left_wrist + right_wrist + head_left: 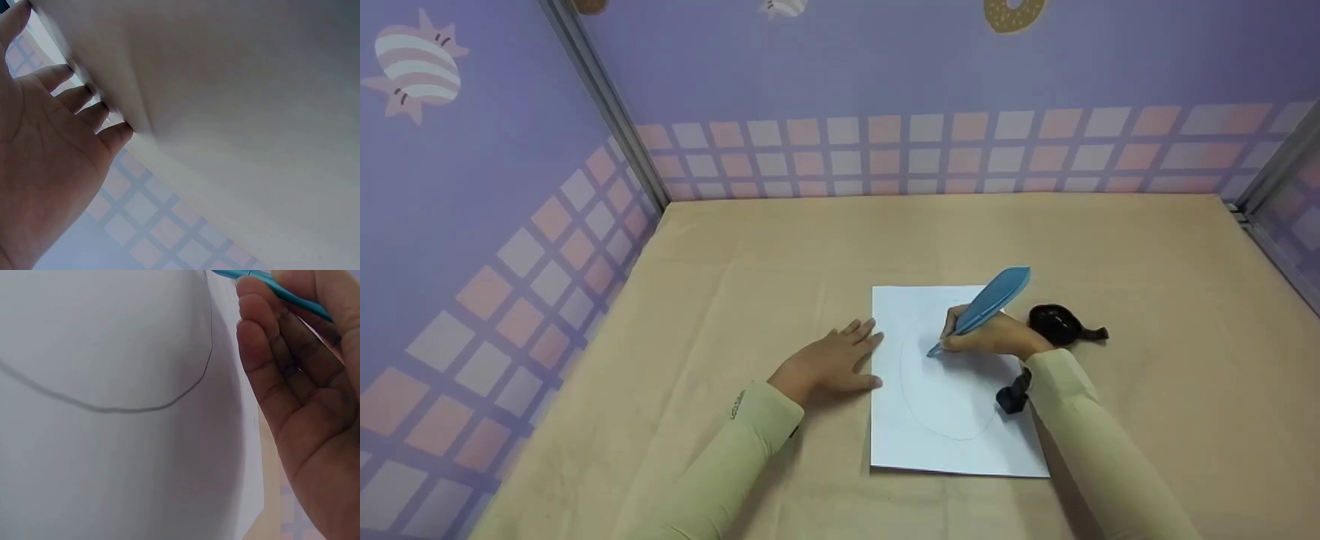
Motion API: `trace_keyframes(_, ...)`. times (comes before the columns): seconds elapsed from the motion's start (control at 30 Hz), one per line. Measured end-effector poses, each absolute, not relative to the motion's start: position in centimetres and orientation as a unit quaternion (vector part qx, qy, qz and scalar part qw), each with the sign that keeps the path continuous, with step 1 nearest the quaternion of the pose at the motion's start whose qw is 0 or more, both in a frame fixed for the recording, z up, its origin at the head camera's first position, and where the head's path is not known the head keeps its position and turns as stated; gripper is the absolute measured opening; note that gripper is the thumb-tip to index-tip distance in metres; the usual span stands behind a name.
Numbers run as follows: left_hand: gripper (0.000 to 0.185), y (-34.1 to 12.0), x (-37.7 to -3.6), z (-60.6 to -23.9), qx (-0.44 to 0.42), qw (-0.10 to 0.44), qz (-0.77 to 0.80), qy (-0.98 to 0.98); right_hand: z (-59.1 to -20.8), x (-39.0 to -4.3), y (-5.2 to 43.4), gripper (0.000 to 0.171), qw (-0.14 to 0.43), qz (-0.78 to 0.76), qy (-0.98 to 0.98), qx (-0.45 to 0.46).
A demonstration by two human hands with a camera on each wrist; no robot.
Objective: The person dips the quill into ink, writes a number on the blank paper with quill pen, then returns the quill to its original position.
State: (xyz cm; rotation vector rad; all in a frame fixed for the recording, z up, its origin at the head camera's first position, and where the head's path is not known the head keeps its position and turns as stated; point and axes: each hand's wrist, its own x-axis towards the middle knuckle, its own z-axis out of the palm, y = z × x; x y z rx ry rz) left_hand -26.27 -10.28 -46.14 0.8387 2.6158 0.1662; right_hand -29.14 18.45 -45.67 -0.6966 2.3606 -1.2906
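A sheet of white paper (915, 450) lies on the table, bearing a thin pencil-like line (960, 439) that curves into a large oval. My right hand (986, 334) pinches a blue feather-shaped pen (994, 296), its tip at the paper inside the oval's upper part. In the right wrist view, thumb and fingers hold the blue barrel (298, 301), and the curved line runs across the sheet. My left hand (832, 360) rests on the cloth, fingertips right at the paper's left edge. The left wrist view shows its fingers spread against the surface.
A glossy black rounded object (1054, 324) with a narrow tail lies right of the paper. A small black block (1012, 399) shows by the right cuff, over the sheet. Beige cloth (765, 262) covers the table, and patterned purple panels (840, 75) stand behind and at the sides.
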Motion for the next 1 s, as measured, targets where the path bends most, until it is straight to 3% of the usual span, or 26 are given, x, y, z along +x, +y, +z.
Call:
trace_keyframes(0.23, 0.078, -10.4, -26.2, -46.1, 0.306, 0.189, 0.053, 0.932, -44.0, -28.0, 18.0, 0.006, 0.177, -0.457, 0.835, -0.252)
trace_keyframes(1.0, 0.078, -10.4, -26.1, -46.1, 0.305, 0.187, 0.058, 0.932, -43.9, -27.8, 17.5, 0.009, 0.184, -0.462, 0.834, -0.240)
